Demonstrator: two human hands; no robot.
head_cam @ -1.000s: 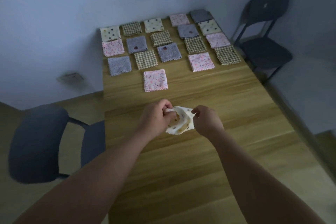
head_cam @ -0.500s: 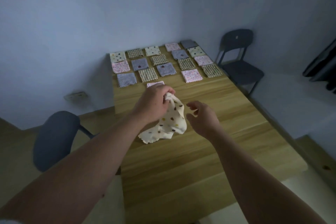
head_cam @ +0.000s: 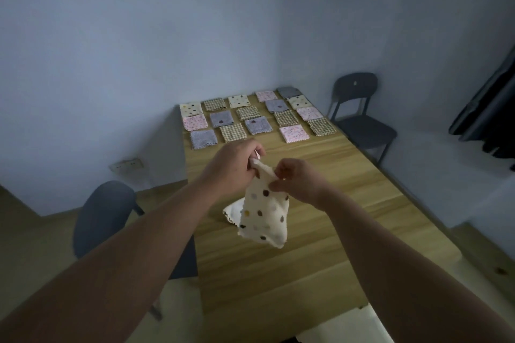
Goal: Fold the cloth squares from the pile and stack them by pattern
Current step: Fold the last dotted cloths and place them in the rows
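Observation:
A cream cloth with coloured dots (head_cam: pixel 264 217) hangs in the air above the wooden table (head_cam: pixel 320 245). My left hand (head_cam: pixel 234 167) pinches its top corner. My right hand (head_cam: pixel 298 181) pinches the upper edge just beside it. The cloth's lower part droops toward the table, and a lighter fold shows behind it at the left. Several folded squares lie in rows at the table's far end: cream dotted (head_cam: pixel 191 109), brown checked (head_cam: pixel 233 132), grey (head_cam: pixel 203 139) and pink floral (head_cam: pixel 294 133). My left hand hides one pink square.
A dark chair (head_cam: pixel 359 120) stands at the table's far right. A grey chair (head_cam: pixel 106 211) stands at its left side. A wall socket (head_cam: pixel 126 166) sits low on the left wall. Dark clothing (head_cam: pixel 490 120) hangs at the right edge.
The cloth has been lifted higher off the table and now hangs open. My right hand, which was open beside it, now pinches its top edge. The view has tilted upward.

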